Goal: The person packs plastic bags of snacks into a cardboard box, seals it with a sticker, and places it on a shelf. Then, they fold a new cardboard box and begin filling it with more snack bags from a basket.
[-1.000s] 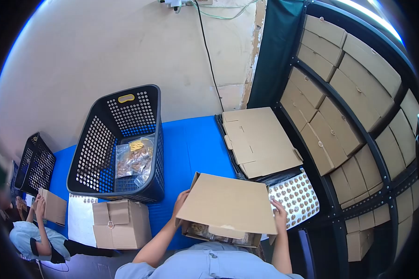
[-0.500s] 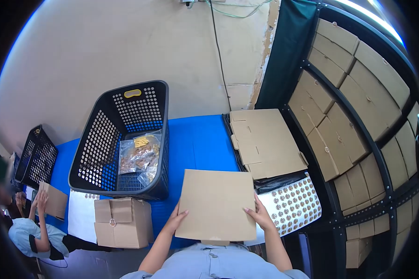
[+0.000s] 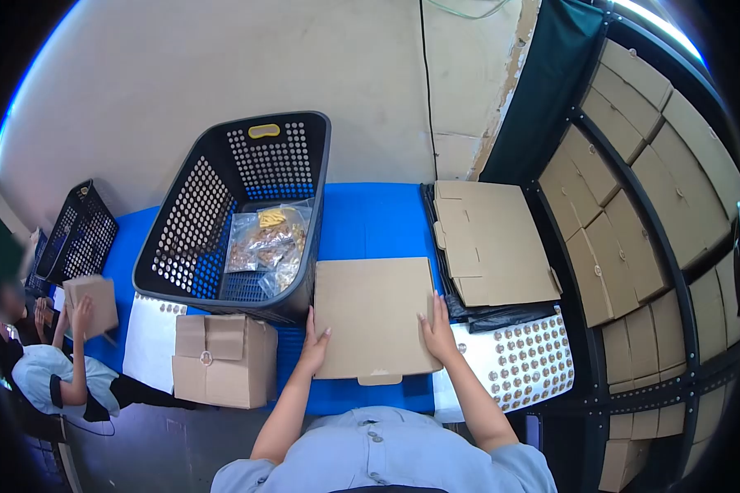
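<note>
A brown cardboard box [image 3: 374, 316] lies in front of me over the blue table, its broad plain face up and a small tab at its near edge. My left hand [image 3: 313, 347] is pressed along the box's left side, thumb on the top face. On the opposite side my right hand [image 3: 438, 333] grips the edge the same way. Right of that hand lies a white sheet of round stickers [image 3: 526, 361]. A closed carton [image 3: 222, 361] with a round sticker on its front stands left of my left hand.
A black perforated basket [image 3: 158, 238] holds clear bags of packed goods [image 3: 263, 242]. Flattened cardboard [image 3: 493, 238] is stacked at the back right, on black plastic. Shelves of cartons [image 3: 625, 255] rise at the right. At far left a person [image 3: 53, 374] handles a carton [image 3: 92, 300] near another basket [image 3: 78, 234].
Both hands have moved the box forward, away from my body and over the table. The view has shifted somewhat. At far left, the other person's carton has been tilted up.
</note>
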Action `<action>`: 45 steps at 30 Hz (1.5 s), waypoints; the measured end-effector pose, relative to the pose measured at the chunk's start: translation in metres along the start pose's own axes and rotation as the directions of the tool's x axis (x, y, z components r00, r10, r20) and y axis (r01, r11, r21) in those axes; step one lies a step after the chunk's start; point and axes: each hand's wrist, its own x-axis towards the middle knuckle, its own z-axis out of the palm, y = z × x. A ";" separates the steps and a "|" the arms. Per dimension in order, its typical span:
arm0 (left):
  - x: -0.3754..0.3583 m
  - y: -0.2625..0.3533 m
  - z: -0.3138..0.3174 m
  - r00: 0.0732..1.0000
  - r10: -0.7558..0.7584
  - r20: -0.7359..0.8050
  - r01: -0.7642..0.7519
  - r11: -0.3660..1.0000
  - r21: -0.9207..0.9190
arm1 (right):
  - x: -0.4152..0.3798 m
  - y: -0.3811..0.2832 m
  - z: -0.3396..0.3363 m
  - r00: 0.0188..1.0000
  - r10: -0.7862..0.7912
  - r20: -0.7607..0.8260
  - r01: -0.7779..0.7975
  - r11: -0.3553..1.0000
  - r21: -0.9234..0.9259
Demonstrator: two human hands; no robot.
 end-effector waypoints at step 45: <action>0.001 -0.008 0.036 0.990 0.138 0.009 -0.135 0.951 0.277 | -0.060 -0.016 -0.009 0.907 -0.419 -0.033 0.401 0.886 -0.235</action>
